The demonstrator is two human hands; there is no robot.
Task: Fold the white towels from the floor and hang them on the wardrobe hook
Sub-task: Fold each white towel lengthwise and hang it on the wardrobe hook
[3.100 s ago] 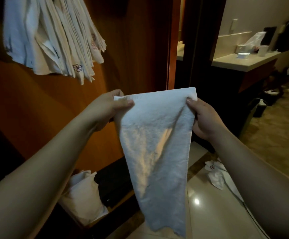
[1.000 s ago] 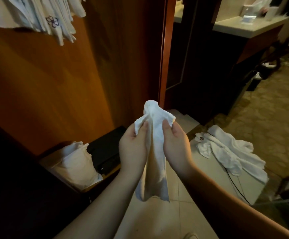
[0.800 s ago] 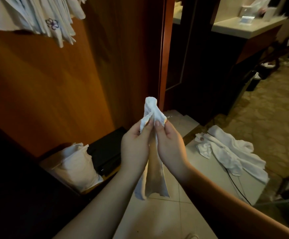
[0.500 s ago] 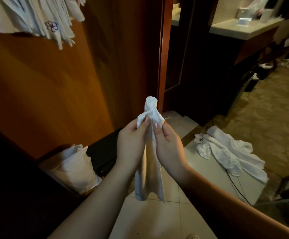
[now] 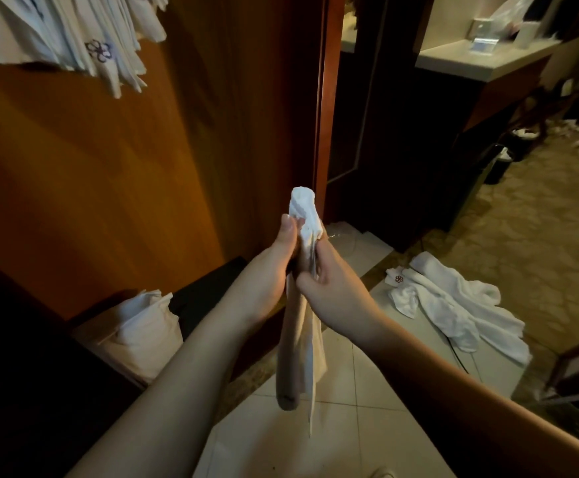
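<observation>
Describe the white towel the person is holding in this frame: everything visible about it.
The white towel looks like soft terry cloth, gathered into a narrow vertical strip. Its bunched top pokes up above the fingers; the lower part hangs loose over the tiled floor, ending in uneven edges. The left hand and right hand grip it from either side near the top. No emblem shows on it.

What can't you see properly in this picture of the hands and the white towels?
- The wardrobe hook: head view, cut off by the top edge above the hanging towels.
- The middle of the held towel: covered by the left hand and right hand.
- How many towels are in the floor pile: they overlap.
- Items on the counter: small and blurred.
- The lower left corner: too dark.
</observation>
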